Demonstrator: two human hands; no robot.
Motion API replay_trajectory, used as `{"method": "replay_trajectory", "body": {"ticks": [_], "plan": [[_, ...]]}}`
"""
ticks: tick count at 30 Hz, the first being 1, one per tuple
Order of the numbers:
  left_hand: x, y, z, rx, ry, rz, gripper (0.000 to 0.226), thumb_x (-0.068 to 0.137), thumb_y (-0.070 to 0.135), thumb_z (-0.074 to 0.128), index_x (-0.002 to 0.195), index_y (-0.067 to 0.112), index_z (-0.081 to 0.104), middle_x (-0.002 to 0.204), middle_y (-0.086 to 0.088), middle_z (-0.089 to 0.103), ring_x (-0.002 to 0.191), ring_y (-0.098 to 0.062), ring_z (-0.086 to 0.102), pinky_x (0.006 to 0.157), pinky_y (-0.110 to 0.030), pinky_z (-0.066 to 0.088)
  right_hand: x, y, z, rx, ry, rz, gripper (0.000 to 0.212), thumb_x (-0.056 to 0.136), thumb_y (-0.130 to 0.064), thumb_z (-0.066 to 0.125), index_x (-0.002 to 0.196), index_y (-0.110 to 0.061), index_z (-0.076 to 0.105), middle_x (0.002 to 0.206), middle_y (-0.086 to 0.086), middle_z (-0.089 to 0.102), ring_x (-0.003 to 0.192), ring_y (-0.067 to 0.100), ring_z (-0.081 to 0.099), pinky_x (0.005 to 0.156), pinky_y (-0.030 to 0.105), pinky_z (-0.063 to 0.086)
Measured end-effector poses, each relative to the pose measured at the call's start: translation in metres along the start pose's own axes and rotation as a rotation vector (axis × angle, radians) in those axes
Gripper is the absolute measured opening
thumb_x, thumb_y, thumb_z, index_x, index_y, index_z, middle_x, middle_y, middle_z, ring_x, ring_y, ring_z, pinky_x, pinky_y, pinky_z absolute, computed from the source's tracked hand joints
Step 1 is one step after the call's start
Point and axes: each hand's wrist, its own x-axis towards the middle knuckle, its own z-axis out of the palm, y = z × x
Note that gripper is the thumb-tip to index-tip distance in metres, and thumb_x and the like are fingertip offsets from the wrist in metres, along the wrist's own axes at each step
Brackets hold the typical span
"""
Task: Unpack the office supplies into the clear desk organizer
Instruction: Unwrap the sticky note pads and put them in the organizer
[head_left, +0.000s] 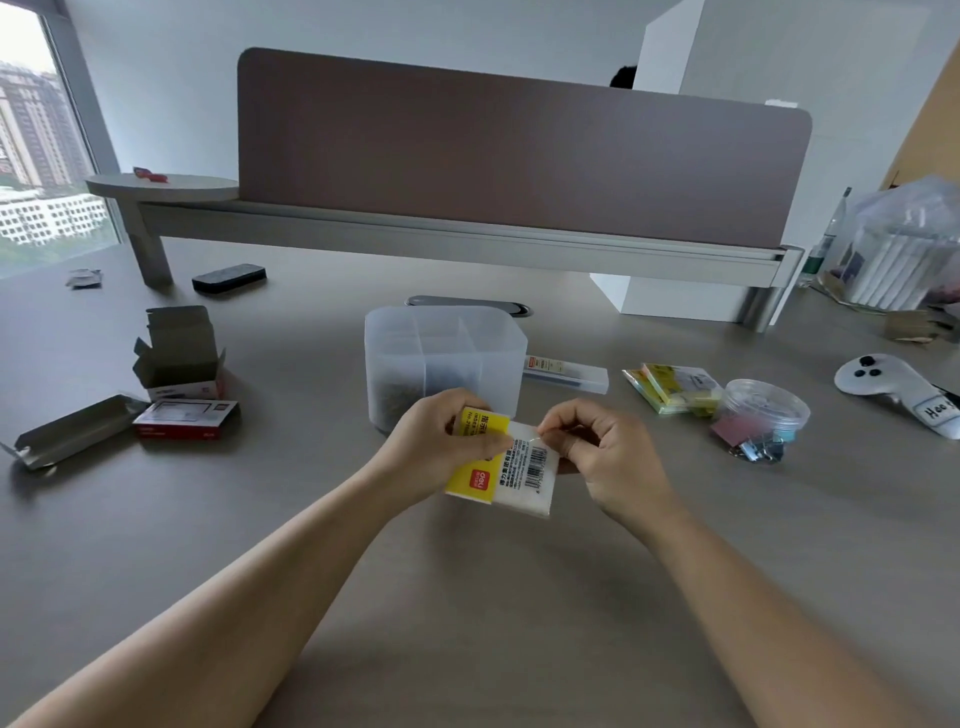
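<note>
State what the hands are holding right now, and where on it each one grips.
Both hold one yellow-and-white packet. The left hand grips its yellow upper left part; the right hand pinches the clear wrapper at the upper right edge with its fingers.

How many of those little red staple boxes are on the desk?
2, both left of the clear organizer: one open red box standing upright with its flaps up, one closed red box lying flat just in front of it. Others may be hidden in the bag far right.

Two bare forearms are seen, uncovered from the lower frame edge up to the wrists. No sleeve edge is shown on the left hand (441, 441) or right hand (608, 457) (fingernails are kept short).
</note>
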Motion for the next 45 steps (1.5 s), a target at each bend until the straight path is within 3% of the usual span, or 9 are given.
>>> {"method": "replay_trajectory", "body": {"ticks": [6,10,13,17,22,29,38,43,45], "plan": [[0.003,0.000,-0.006,-0.332,0.027,-0.176,0.012,0.082,0.008,0.060,0.072,0.011,0.054,0.076,-0.003,0.065,0.070,-0.015,0.064,0.066,-0.028,0.053,0.003,-0.005,-0.001,0.360,-0.054,0.133,0.031,0.089,0.008,0.040,0.068,-0.012,0.052,0.076,-0.001,0.063,0.066,0.004,0.067,0.061,0.021,0.057],[0.002,0.001,-0.004,-0.349,0.070,-0.189,0.011,0.082,0.009,0.060,0.073,0.011,0.055,0.076,-0.001,0.066,0.070,-0.014,0.065,0.063,-0.026,0.055,0.003,-0.006,-0.002,0.567,-0.098,0.229,0.026,0.091,0.003,0.037,0.071,-0.009,0.048,0.079,0.005,0.061,0.069,0.009,0.068,0.063,0.022,0.058],[0.000,0.002,0.000,-0.189,0.133,-0.121,0.012,0.081,0.011,0.062,0.071,0.012,0.055,0.072,0.001,0.064,0.066,-0.010,0.063,0.057,-0.018,0.053,0.003,-0.003,-0.002,0.249,-0.093,0.215,0.018,0.090,-0.011,0.048,0.072,-0.011,0.046,0.077,0.002,0.063,0.073,0.010,0.068,0.067,0.028,0.059],[-0.001,0.001,0.006,-0.086,0.232,-0.041,0.019,0.078,0.009,0.066,0.065,0.010,0.052,0.064,0.000,0.059,0.058,-0.009,0.058,0.056,-0.020,0.048,0.004,0.001,0.005,-0.124,0.085,0.144,0.031,0.077,-0.016,0.069,0.066,-0.017,0.040,0.074,0.006,0.059,0.084,0.031,0.065,0.077,0.053,0.053],[-0.001,0.000,0.010,-0.072,0.297,-0.012,0.021,0.076,0.008,0.069,0.063,0.011,0.052,0.060,0.001,0.055,0.057,-0.008,0.054,0.059,-0.025,0.045,0.005,0.000,0.005,-0.259,0.169,0.206,0.030,0.076,-0.028,0.070,0.067,-0.021,0.042,0.069,0.002,0.054,0.069,0.023,0.056,0.072,0.040,0.051],[0.000,-0.001,0.005,-0.051,0.272,-0.025,0.019,0.076,0.009,0.068,0.064,0.011,0.054,0.064,0.000,0.060,0.063,-0.014,0.059,0.067,-0.034,0.051,0.002,-0.005,0.003,-0.134,0.058,0.250,0.022,0.080,-0.012,0.065,0.063,-0.010,0.052,0.058,0.002,0.059,0.047,0.007,0.056,0.051,0.020,0.052],[0.003,-0.002,-0.009,-0.188,0.189,-0.090,0.013,0.079,0.004,0.063,0.072,0.012,0.055,0.070,0.002,0.062,0.063,-0.008,0.062,0.060,-0.022,0.053,0.004,-0.005,-0.010,0.224,0.042,0.307,0.025,0.082,0.009,0.055,0.071,-0.010,0.044,0.053,0.005,0.067,0.046,0.013,0.064,0.052,0.028,0.057],[0.001,-0.004,-0.008,-0.270,0.102,-0.079,0.017,0.079,-0.002,0.060,0.074,0.014,0.057,0.060,0.004,0.064,0.061,-0.009,0.063,0.066,-0.029,0.054,0.005,-0.001,-0.007,-0.219,0.235,0.081,0.034,0.080,0.003,0.060,0.062,-0.019,0.040,0.073,0.002,0.058,0.068,0.015,0.057,0.070,0.032,0.050],[0.000,-0.004,-0.007,-0.288,0.090,-0.071,0.020,0.079,-0.004,0.059,0.074,0.015,0.058,0.055,0.006,0.065,0.059,-0.008,0.063,0.069,-0.031,0.053,0.004,-0.001,-0.008,-0.390,0.259,0.008,0.032,0.079,-0.001,0.062,0.061,-0.022,0.046,0.080,-0.006,0.051,0.074,0.011,0.051,0.072,0.025,0.043]]}}
